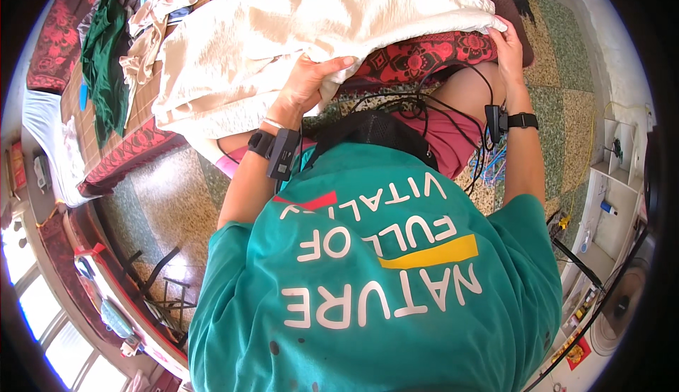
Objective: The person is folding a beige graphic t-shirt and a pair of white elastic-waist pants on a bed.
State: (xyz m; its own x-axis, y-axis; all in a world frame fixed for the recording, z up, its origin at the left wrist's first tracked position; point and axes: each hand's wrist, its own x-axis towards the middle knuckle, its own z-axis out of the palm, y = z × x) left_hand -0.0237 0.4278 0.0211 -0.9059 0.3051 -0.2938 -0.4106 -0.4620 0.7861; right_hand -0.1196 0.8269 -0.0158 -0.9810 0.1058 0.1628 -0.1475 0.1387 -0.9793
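A large cream-white garment (pixel 283 27) of shiny, creased cloth lies spread across the bed in front of me. Its body is at the left, and a narrower sleeve- or leg-like part reaches to the right. My left hand (pixel 305 84) holds its near edge, thumb stretched along the top and the other fingers partly hidden by cloth. At the narrow end on the right, my right hand (pixel 508 52) pinches the hem between thumb and fingers. Both wrists carry black strapped devices with cables. Whether the garment is a top or trousers, I cannot tell.
A red and black patterned cover (pixel 431 56) and a brown woven mat (pixel 74 119) lie under the garment. At the left are a dark green cloth (pixel 106 59) and a pile of crumpled clothes (pixel 166 3). Black cables (pixel 417 102) cross my lap. White shelves (pixel 615 180) stand at the right.
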